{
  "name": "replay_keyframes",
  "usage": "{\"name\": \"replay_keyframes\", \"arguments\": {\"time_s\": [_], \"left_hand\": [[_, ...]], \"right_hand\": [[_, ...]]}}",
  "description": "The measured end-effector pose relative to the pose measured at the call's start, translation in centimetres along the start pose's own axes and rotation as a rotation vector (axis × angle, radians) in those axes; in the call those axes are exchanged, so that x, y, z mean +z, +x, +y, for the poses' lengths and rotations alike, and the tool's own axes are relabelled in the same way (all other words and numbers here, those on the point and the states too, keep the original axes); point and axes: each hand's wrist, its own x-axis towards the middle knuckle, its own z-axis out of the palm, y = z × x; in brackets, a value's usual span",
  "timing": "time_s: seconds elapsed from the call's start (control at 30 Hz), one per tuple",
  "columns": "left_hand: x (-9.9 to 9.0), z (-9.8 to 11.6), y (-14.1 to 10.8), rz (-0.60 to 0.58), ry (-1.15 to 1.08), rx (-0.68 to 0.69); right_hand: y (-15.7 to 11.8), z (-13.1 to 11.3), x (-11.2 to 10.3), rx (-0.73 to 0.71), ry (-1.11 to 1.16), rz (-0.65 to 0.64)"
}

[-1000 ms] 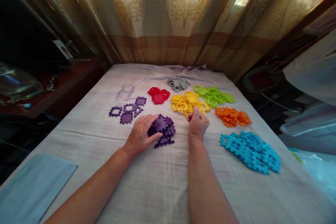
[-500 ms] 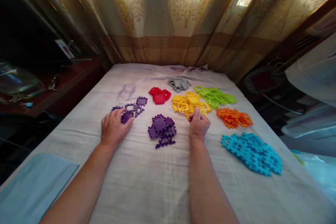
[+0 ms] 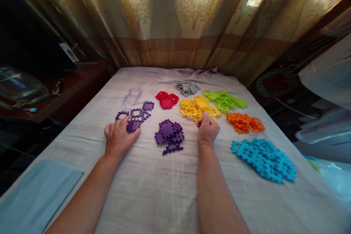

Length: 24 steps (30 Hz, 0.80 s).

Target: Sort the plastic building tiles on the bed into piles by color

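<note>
My left hand lies at the left, thumb and fingers apart around the near edge of a plain purple interlocking tile; whether it presses on the tile I cannot tell. Beyond it, more purple tiles are laid in a loose group: a window-frame tile, an arch tile and a solid tile. My right hand is a closed fist at the near edge of the yellow tile pile, and no piece shows in it. Between my hands sits a pile of purple tiles.
Further piles lie on the sheet-covered surface: red tiles, grey pieces, lime-green tiles, orange tiles and blue tiles. A folded light-blue cloth is at the left edge. Curtains hang behind.
My left hand has drawn back slightly to the left, baring more of the arch tile and the plain purple tile. My right fist stays where it was.
</note>
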Motion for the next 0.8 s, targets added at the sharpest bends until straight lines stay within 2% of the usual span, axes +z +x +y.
{"name": "replay_keyframes", "arguments": {"time_s": [0.17,0.33,0.63,0.8], "left_hand": [[-0.2,0.6,-0.7,0.083,-0.317,0.140],[0.0,3.5,-2.1,-0.023,-0.512,0.325],[-0.1,8.5,-2.7,-0.094,-0.545,0.512],[0.5,8.6,-2.4,-0.096,-0.497,0.568]], "right_hand": [[-0.1,0.0,0.0,-0.001,0.015,-0.010],[-0.1,-0.1,-0.1,-0.012,0.006,-0.016],[-0.2,-0.1,0.0,0.012,0.032,-0.012],[-0.1,-0.1,-0.1,0.019,0.031,-0.012]]}}
